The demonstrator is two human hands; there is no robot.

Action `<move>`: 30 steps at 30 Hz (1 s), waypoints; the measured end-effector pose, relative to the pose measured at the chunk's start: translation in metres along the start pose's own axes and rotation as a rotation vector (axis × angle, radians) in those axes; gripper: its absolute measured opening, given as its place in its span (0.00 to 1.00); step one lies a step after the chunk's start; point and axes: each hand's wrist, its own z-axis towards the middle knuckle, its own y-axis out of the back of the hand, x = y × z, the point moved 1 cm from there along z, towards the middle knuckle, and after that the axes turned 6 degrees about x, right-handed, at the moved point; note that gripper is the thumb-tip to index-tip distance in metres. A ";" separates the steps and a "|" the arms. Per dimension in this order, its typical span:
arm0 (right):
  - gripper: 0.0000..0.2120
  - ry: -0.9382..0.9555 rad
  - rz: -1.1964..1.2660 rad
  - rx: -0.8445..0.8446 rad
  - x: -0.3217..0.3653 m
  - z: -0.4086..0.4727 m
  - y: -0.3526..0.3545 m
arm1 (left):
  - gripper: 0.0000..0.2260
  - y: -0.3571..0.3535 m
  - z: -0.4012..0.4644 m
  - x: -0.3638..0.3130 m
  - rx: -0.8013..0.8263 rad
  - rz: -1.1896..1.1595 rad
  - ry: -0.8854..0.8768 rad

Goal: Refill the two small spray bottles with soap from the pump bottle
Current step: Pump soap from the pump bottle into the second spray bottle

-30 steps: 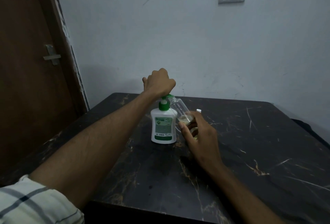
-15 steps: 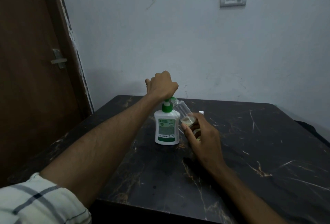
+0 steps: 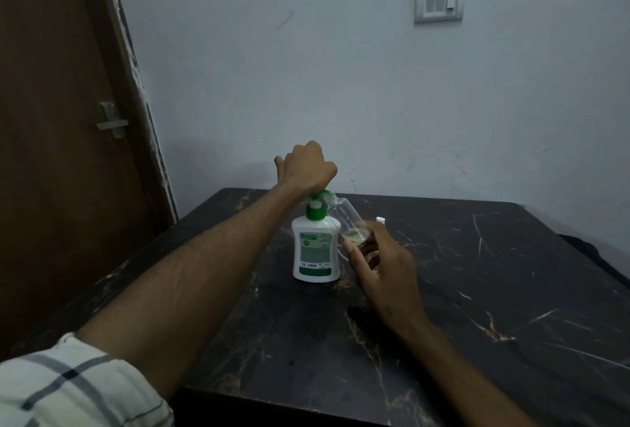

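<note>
1. Here I see the pump bottle (image 3: pixel 315 249) standing upright on the dark marble table (image 3: pixel 477 290), white with a green collar and pump head; I take it as my landmark.
2. My left hand (image 3: pixel 306 167) sits right on top of the pump bottle, fingers curled into a fist over the green pump head.
3. Just right of the pump bottle, my right hand (image 3: pixel 381 266) grips a clear small spray bottle (image 3: pixel 346 220), thumb and fingers wrapped round its lower part.
4. That bottle is tilted, its open mouth up under the pump's nozzle, a little pale liquid pooled at its low end.
5. Right of the pump bottle and slightly behind it, a small white piece (image 3: pixel 380 220) peeks past my right hand; I cannot tell what it is.
</note>
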 end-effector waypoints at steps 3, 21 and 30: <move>0.12 0.004 -0.012 -0.008 -0.001 0.000 -0.001 | 0.04 -0.001 -0.001 0.000 0.012 -0.005 -0.003; 0.11 0.017 0.010 -0.014 0.002 0.001 0.000 | 0.08 0.001 -0.004 0.000 0.001 0.018 0.004; 0.14 0.011 -0.007 -0.024 -0.003 0.003 -0.002 | 0.06 0.001 -0.003 0.000 0.000 0.032 -0.011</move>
